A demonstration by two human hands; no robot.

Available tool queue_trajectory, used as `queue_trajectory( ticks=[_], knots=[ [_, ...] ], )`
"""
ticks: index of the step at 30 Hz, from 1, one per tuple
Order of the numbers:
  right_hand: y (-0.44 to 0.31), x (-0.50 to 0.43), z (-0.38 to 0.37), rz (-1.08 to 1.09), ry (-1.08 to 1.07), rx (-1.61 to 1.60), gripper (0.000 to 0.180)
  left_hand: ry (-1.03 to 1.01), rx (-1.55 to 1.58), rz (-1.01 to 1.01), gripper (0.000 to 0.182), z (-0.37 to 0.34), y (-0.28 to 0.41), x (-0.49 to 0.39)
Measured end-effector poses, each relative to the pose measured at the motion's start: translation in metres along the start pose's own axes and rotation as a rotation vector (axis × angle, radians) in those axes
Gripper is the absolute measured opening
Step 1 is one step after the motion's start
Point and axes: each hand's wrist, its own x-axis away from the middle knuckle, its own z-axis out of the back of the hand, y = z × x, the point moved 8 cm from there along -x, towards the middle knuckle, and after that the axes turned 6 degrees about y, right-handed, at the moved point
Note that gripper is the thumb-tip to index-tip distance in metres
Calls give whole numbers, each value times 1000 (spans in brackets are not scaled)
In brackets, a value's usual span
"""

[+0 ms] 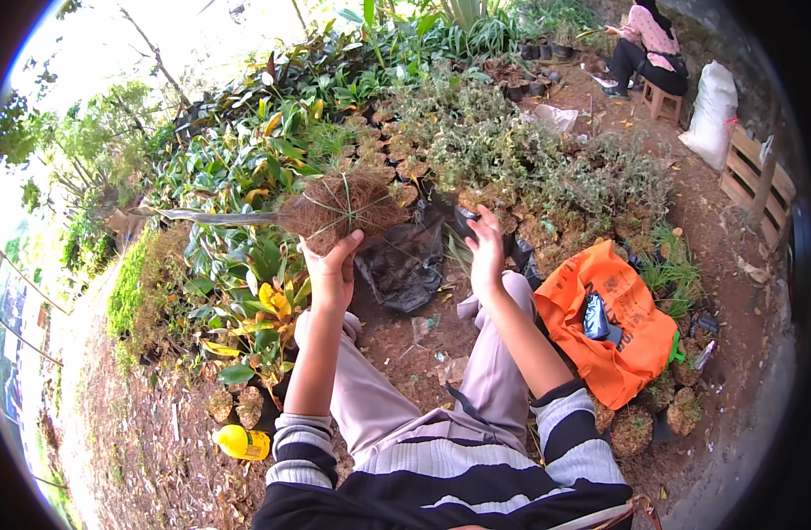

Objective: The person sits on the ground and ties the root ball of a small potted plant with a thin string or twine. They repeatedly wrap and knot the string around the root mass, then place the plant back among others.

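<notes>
My left hand [332,262] grips a ball of brown coconut fibre [352,205] from below, with the thumb on its near side. Green string is wound around the ball and crosses on the face turned to me. A long, narrow, grey-green leaf [226,216] sticks out of it to the left. To the right, apart from the ball, my right hand [486,252] is raised with its fingers spread and nothing in it. Beyond and below the ball, a black plastic sheet [405,265] lies on the soil between my knees and the plants, with dark fibre on it.
An orange cloth bag [604,318] with a dark packet [596,317] lies by my right knee. At lower left is a yellow bottle [242,442]. Potted plants [266,245] crowd the ground ahead. Another person [647,50] sits on a stool [661,103] near a white sack [712,116] and wooden pallet [756,182].
</notes>
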Motion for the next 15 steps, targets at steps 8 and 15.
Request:
queue_trajectory(
  ticks=[8,15],
  knots=[
    [37,18,-79,-442,-693,-323,26,46,-38,-87,64,2,16,-1],
    [185,-30,95,-276,-397,1507,34,291,-97,-276,56,47,77,-13]
  ],
)
